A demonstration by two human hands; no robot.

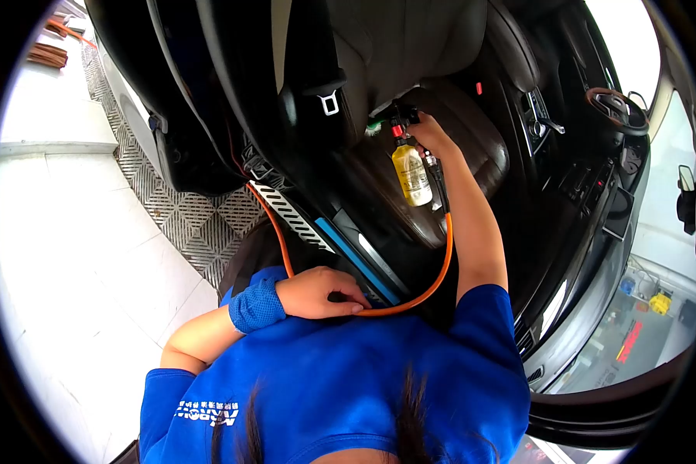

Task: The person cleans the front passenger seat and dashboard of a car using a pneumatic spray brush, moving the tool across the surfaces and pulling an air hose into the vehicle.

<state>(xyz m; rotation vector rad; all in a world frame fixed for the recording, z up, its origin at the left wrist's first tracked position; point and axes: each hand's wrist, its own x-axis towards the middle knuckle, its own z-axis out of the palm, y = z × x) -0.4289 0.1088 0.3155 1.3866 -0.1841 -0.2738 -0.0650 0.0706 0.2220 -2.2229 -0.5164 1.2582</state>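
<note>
My right hand [431,133] is closed around the handle of an air spray gun [410,116] over the car seat. Below its red collar hangs a yellow bottle [411,174] with printed text and a paler lower end. Green bristles [373,126] show near the front of the gun, by the seat's backrest. An orange air hose [449,240] runs from the gun's handle and curves down toward my body. My left hand [317,292], with a blue wristband [256,305], is curled on this hose, thumb and fingertips against it.
The dark leather seat [472,143] lies beneath the gun. A seat belt tongue [329,103] hangs beside the backrest. The door sill [286,216] crosses in front of me. A steering wheel [617,110] and gear lever [551,126] stand at the right. Grid floor tiles [197,224] lie left.
</note>
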